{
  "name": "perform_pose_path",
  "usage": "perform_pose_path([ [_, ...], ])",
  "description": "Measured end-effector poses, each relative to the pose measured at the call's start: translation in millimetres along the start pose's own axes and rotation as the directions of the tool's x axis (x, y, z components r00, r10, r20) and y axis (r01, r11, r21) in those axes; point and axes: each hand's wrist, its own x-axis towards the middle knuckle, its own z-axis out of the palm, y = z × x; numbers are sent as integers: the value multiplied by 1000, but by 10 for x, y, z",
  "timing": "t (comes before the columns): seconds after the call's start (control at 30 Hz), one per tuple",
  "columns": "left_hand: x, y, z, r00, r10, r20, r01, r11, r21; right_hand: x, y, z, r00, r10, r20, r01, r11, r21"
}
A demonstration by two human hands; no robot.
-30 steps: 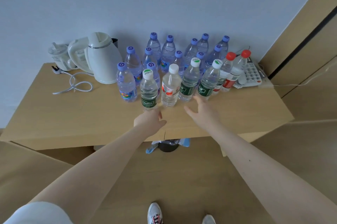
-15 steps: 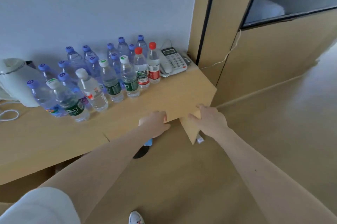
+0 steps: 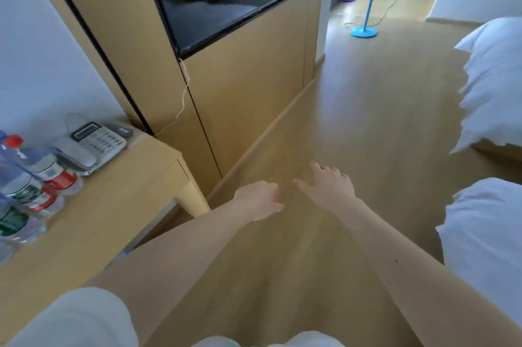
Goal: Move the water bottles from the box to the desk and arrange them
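Water bottles (image 3: 34, 185) stand bunched on the desk (image 3: 113, 205) at far left, beside the telephone (image 3: 90, 146). I see left hand (image 3: 258, 199) loosely curled, empty; right hand (image 3: 330, 188) fingers spread, empty, both over the floor (image 3: 367, 120).

A light wooden desk (image 3: 118, 205) is standing against the wall at the left, carrying a blurred cluster of water bottles (image 3: 42, 177) that is running out of view. A grey desk telephone (image 3: 90, 146) is sitting just beside the red-capped ones, near the desk's far corner. The wooden floor (image 3: 367, 120) is stretching away, bearing a blue fan stand (image 3: 364, 32) with a thin cable (image 3: 395, 2) trailing near it.
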Motion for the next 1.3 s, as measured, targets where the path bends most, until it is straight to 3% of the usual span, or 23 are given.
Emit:
perform_pose_path([
  [0.2, 413, 446, 18, 985, 107, 133, -113, 993, 40, -29, 603, 3, 986, 167, 21, -167, 985, 51],
  [0.4, 955, 525, -9, 967, 212, 144, -213, 977, -8, 204, 868, 25, 964, 255, 70, -258, 966, 35],
  [0.83, 2829, 186, -1079, 947, 296, 121, -292, 955, -48, 2082, 784, -483, 935, 351, 50, -352, 935, 30],
  [1.07, 3598, 447, -1298, 910, 394, 125, -396, 918, -8, 2662, 930, -594, 907, 415, 72, -417, 909, 18],
  [1.3, 4339, 938, -1378, 891, 417, 178, -429, 903, 29, 3246, 1588, -763, 895, 441, 66, -443, 897, 9],
])
